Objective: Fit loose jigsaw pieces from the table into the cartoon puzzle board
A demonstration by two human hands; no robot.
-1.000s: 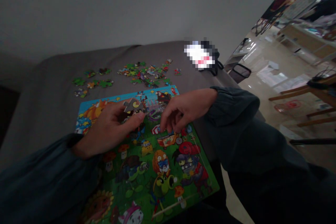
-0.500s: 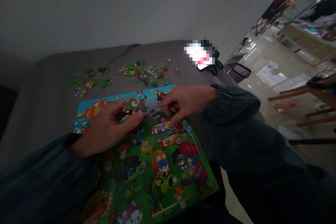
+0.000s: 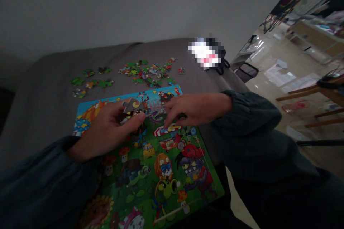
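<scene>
A partly assembled cartoon jigsaw puzzle [image 3: 126, 97] lies on a grey padded surface [image 3: 45, 93], with green, blue and red scenes on it. My left hand [image 3: 104, 134] pinches a loose puzzle piece [image 3: 130, 105] with a grey back between thumb and fingers, over the puzzle's upper left part. My right hand [image 3: 197, 109] reaches in from the right, its fingers apart and empty, their tips just above the puzzle's middle. Several loose puzzle pieces [image 3: 146, 73] lie in a scattered group beyond the puzzle's far edge.
A pixelated object with a black strap [image 3: 206, 53] sits at the far right of the grey surface. Beyond that edge lie a shiny floor [image 3: 274, 78], a black basket [image 3: 246, 72] and wooden chair legs [image 3: 301, 94]. A wall rises behind.
My right hand has shifted right and flattened, with its fingers now stretched over the puzzle. My left hand still has the piece, and the view has tilted slightly.
</scene>
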